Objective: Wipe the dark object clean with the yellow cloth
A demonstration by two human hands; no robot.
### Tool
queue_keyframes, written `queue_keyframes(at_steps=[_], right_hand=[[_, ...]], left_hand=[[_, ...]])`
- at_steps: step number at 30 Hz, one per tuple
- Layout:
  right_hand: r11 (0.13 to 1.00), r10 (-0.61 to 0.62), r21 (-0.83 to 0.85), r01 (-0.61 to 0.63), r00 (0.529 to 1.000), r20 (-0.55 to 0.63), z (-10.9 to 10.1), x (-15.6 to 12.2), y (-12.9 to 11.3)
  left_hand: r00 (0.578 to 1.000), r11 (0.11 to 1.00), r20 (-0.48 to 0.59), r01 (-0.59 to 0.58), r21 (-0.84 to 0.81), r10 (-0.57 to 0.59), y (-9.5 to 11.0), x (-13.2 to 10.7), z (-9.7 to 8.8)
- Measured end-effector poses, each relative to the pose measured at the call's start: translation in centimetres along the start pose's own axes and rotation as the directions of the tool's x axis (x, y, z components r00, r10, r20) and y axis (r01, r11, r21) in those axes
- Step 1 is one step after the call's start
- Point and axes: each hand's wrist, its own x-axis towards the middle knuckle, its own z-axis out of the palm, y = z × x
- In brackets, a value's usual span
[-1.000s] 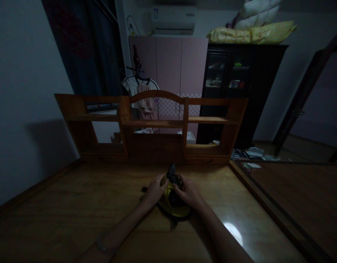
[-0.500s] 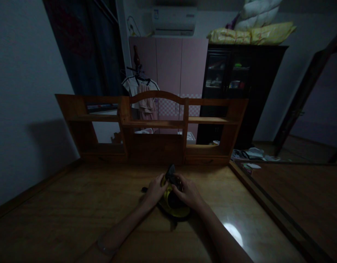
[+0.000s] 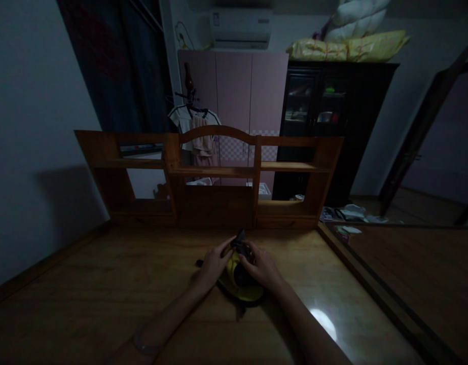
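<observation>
A yellow-and-black item [image 3: 251, 294] lies on the wooden tabletop before me; its kind is hard to make out in the dim light. It has a rounded yellow edge, a dark opening in the middle and a black flap-like piece [image 3: 240, 236] that sticks up at the far end. My left hand [image 3: 215, 261] grips its upper left side near the base of the black piece. On the other side my right hand [image 3: 259, 263] is closed on the dark upper part, thumb pressed inward. Both sets of fingertips are partly hidden.
A wooden shelf unit [image 3: 214, 172] runs along the tabletop's [image 3: 142, 284] far edge. To the left is a wall [image 3: 43, 152]; a raised wooden edge [image 3: 355, 279] borders the right side. Beyond stand a pink wardrobe [image 3: 234, 91] and a dark cabinet [image 3: 363, 111].
My left hand has shifted slightly, its fingers now reaching further toward the base of the black piece. That piece stands a little more to the right. My right hand stays nearly still.
</observation>
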Motion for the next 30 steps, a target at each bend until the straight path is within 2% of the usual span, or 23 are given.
queue_keyframes(at_steps=[6,12,21,26,30], right_hand=[[1.0,0.014,-0.002,-0.014,1.0,0.005,0.1,0.0,0.0],[1.0,0.011,0.0,-0.011,1.0,-0.008,0.0,0.0,0.1],[1.0,0.01,0.008,-0.01,1.0,-0.005,-0.1,0.0,0.0],[1.0,0.014,0.006,-0.014,1.0,0.001,-0.2,-0.1,-0.1],[1.0,0.021,0.0,-0.021,1.0,0.004,-0.2,-0.1,0.0]], left_hand=[[0.999,0.999,-0.018,0.047,-0.012,-0.047,-0.7,0.2,0.3],[0.998,0.997,-0.013,0.06,-0.045,-0.061,0.0,0.2,0.2],[1.0,0.998,-0.002,0.019,-0.054,-0.019,0.5,0.1,0.0],[0.999,0.998,-0.005,0.052,-0.043,-0.052,1.2,0.0,0.0],[0.999,0.994,0.007,0.035,-0.106,-0.034,1.5,-0.1,-0.2]])
